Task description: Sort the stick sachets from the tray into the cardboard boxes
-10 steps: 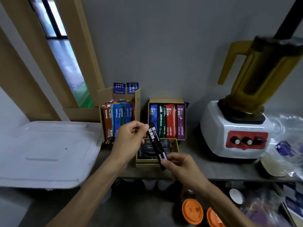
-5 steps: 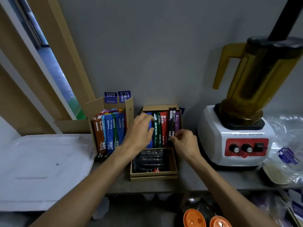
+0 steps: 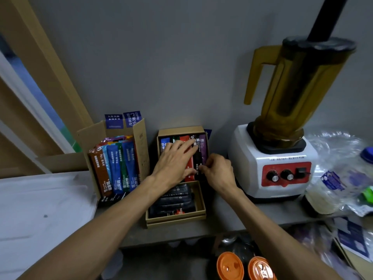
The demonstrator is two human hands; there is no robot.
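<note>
1. Black sachet, held in the air over the tray a second ago, has come down into the back cardboard box. The left hand has slid from the blue end of the row toward it.
2. Legible writing is scarce. "COFFEE" runs along one of two blue tags standing behind the tall cardboard box, and "15g" shows on a brown sachet at that box's front. Print on the black sachet and on the blender is too small to read.
3. The black sachet lies lengthwise in the back box, between a red sachet and a purple sachet, at 10 o'clock from the right hand and at 3 o'clock from the left.
4. The right grip is pinched on the sachet's near end. The left grip is apart, with fingers straight and spread flat over the row and fingertips reaching the black sachet.
5. More black sachets lie crosswise in the tray at 6 o'clock from the back box, touching it, partly under the left forearm.
6. The blender stands on the surface at 3 o'clock from both boxes. Two orange lids show below the surface's front edge.
</note>
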